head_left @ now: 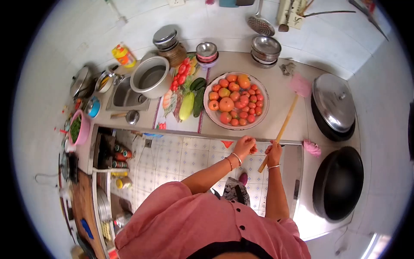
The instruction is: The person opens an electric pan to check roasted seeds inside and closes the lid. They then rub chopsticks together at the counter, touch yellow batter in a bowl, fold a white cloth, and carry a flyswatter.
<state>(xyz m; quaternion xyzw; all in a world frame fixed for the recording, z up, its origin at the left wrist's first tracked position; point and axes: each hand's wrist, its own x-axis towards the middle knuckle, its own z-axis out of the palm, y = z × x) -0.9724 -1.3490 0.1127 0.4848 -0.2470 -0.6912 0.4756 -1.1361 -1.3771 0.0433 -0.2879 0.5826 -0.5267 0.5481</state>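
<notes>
Gripping a wooden stick (286, 121) with a pink end in the right hand (273, 153), slanting over the counter (302, 123) between tomato basin (265, 116) and lidded pot (334, 103). Holding the left hand (245, 147) curled closed nearby. Near the pink cloth (312, 148), with a black wok (338, 184) beyond.

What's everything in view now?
Basin: one, white, centre
Tomatoes: many, red, in basin
Vegetables: several, green and red, left of basin
Sink: one, grey, left counter
Pot: one, silver, beside sink
Ladle: one, silver, near sink
Tub: one, pink, far left
Bottle: one, yellow, back left
Bowls: several, silver, back counter
Skimmer: one, silver, wall
Pan: one, silver lid, right
Wok: one, black, lower right
Jars: several, mixed, left
Stick: one, tan, centre right
Shirt: one, pink, bottom
Left hand: one, centre
Right hand: one, on stick
</notes>
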